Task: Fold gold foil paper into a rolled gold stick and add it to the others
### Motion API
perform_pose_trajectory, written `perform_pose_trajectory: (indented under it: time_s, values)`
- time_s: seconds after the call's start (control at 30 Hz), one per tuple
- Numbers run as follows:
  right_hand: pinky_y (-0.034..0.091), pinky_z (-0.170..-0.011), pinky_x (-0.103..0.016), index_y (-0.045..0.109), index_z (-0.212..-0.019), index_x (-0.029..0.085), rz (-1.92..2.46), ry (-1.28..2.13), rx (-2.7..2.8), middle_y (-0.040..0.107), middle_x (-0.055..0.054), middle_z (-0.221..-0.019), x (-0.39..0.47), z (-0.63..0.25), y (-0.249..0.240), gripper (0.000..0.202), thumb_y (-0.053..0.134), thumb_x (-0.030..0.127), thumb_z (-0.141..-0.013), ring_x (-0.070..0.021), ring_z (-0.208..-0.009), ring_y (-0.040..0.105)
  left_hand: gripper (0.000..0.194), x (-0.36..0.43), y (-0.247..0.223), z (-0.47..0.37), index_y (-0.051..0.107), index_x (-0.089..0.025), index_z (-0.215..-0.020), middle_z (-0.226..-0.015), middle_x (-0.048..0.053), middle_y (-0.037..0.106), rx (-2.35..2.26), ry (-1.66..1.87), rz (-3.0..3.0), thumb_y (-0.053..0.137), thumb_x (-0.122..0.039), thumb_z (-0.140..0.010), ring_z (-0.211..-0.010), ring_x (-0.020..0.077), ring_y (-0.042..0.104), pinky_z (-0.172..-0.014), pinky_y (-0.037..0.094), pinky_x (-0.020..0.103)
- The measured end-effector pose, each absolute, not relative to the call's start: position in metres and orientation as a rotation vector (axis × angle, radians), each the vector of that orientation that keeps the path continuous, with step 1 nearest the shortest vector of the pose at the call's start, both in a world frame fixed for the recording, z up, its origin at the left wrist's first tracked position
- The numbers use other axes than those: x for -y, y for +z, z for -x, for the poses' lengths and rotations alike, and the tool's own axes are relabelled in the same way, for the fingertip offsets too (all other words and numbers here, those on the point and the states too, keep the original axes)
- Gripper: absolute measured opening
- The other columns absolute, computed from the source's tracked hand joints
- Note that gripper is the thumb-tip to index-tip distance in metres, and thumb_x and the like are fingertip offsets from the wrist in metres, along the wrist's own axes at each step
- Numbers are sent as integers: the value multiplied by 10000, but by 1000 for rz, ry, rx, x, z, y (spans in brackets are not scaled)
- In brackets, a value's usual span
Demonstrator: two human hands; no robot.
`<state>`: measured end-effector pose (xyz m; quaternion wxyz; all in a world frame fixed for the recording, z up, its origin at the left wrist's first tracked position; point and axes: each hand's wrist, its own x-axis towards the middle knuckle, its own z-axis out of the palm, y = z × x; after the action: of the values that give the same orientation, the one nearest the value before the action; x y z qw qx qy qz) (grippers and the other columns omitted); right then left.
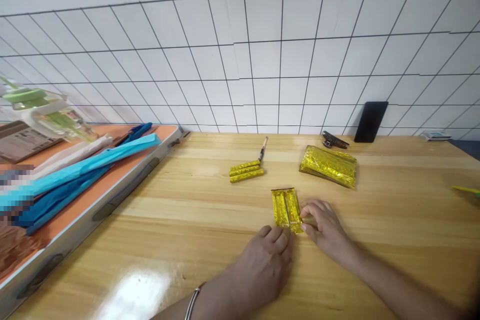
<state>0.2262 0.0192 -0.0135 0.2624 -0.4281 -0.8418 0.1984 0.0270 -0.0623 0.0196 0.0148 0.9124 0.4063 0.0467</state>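
Observation:
A shiny gold foil sheet (279, 205) lies flat on the wooden table in front of me, creased down its middle. At its near edge, my left hand (268, 260) has its fingers curled down onto the foil, and the fingertips are partly hidden. My right hand (324, 225) pinches the sheet's lower right edge between thumb and fingers. A thin pale strip (295, 222) crosses the foil between the hands; what it is, I cannot make out. Beyond the sheet to the left lie several gold foil rolls (246, 175), side by side.
A stack of gold foil sheets (330, 165) is at the back right, before a dark claw clip (335, 140). A pen (263, 149) touches the rolls. A black phone (371, 121) leans on the tiled wall. An orange-lined tray (90, 217) holds blue paper (93, 162) at left.

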Motion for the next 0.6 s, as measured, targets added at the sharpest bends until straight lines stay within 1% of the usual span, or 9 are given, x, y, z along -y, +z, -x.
perform_pose_trajectory:
  time_s: [0.23,0.33,0.47,0.6]
  values:
    - [390,-866,-388,543,-822,227,1164,562,2264,575,-39,-1052,-19,-227,-16,154,552,126,-706,-231,-1018,485,327,61,22,-26,534,-155,-1170,-1256,77,535,-1305,164,-2786,353,-310,-946,-1062,198,499,-899,384,338]
    - [393,-856,-387,545,-819,227,1169,548,2265,577,-38,-1030,-20,-227,-19,156,556,122,-703,-231,-1003,486,360,63,24,-25,486,-157,-1243,-1306,81,508,-1297,188,-2806,333,-308,-954,-1139,209,472,-956,349,359]
    - [403,-818,-377,542,-816,222,1158,511,2276,580,-42,-967,-20,-227,-18,152,539,108,-715,-228,-953,497,416,67,21,-25,415,-149,-1322,-1355,92,471,-1295,243,-2821,333,-320,-952,-1252,232,395,-1048,268,389]
    - [409,-763,-356,533,-772,218,1175,476,2298,578,-26,-861,-20,-225,-13,118,533,110,-725,-211,-864,507,449,66,19,-24,394,-126,-1341,-1377,104,446,-1262,238,-2793,336,-326,-943,-1286,238,369,-1087,238,386]
